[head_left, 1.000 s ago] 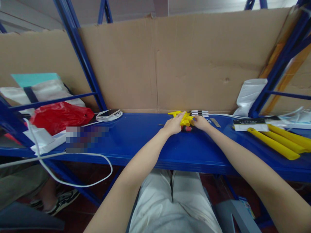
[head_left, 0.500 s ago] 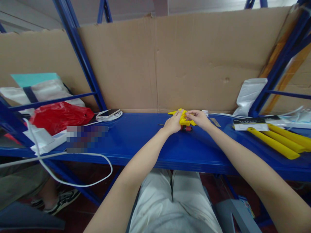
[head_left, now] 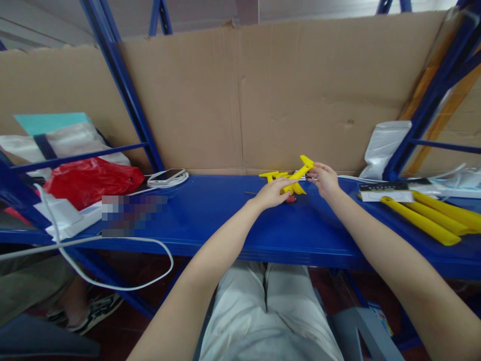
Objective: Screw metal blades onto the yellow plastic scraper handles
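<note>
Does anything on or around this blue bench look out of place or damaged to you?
The white cable looks untidy: it droops in a loose loop below the front edge of the blue bench, at left, where a leg might snag it. No spill or damage shows, though pixelation hides one patch.

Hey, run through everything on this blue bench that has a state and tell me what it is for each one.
Left hand: closed over the yellow pieces, one tilted upward
Right hand: fingers bent beside them, contact unclear
Red-ended item: lying down, partly hidden
Phone: lying flat, screen dark
Red bag: crumpled
White pouch: propped up
Long yellow parts: lying side by side
</note>
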